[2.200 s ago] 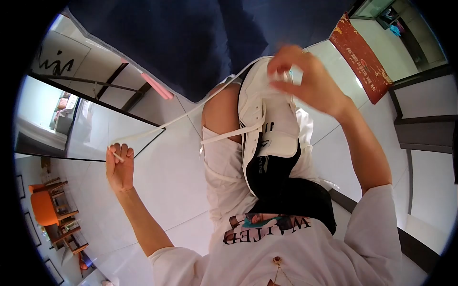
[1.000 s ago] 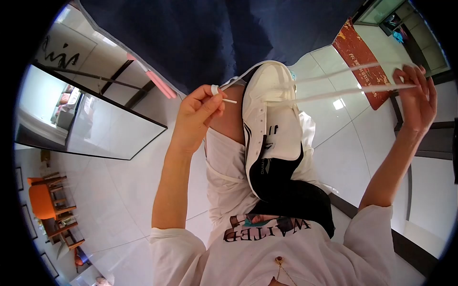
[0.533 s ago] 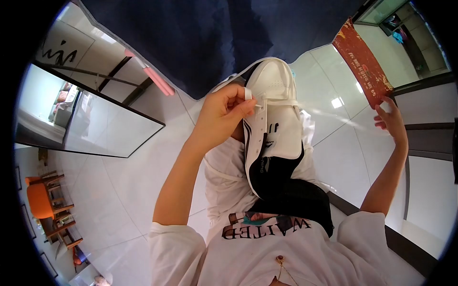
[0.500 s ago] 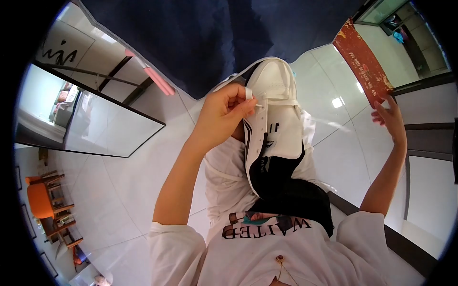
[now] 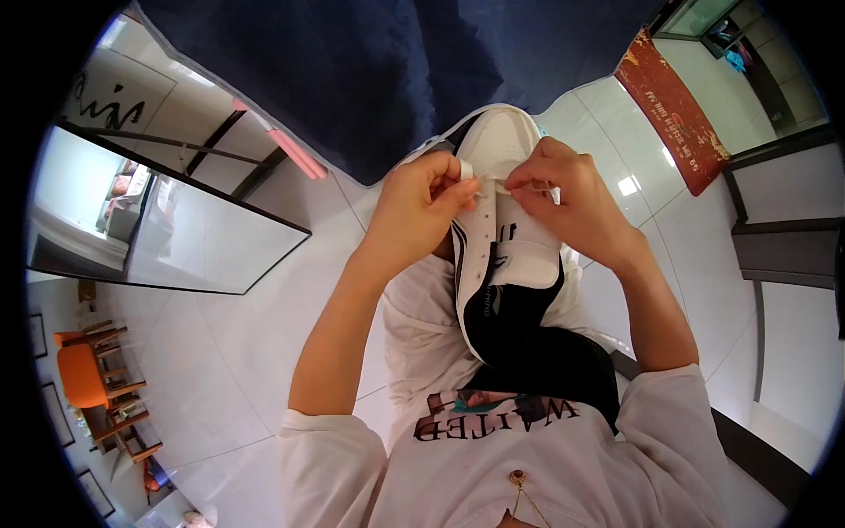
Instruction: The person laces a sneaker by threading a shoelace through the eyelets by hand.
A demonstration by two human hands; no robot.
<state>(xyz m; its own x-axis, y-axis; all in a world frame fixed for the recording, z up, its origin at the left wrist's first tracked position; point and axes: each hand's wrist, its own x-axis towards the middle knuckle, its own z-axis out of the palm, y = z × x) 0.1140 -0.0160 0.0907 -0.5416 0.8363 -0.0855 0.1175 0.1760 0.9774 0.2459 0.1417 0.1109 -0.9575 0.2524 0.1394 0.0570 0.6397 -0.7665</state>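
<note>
A white shoe with a black heel (image 5: pixel 519 238) rests on my lap, its toe pointing away from me. My left hand (image 5: pixel 421 204) is at the shoe's left eyelet flap, thumb and fingers pinched on a white shoelace (image 5: pixel 466 169). Across from it, my right hand (image 5: pixel 568 198) pinches the lace too, over the upper part of the tongue. Several eyelets lower down the left flap show no lace through them. Fingers partly hide the lace between the two hands.
Dark blue cloth (image 5: pixel 378 79) hangs just beyond the shoe's toe. To the right is a red printed mat (image 5: pixel 673 119) on the tiled floor (image 5: pixel 229 352). A glossy black-edged panel (image 5: pixel 211 229) stands left, with orange chairs (image 5: pixel 84 374) farther off.
My right hand has come in from the far right to the shoe and now grips the lace. My left hand stays pinched at the left flap.
</note>
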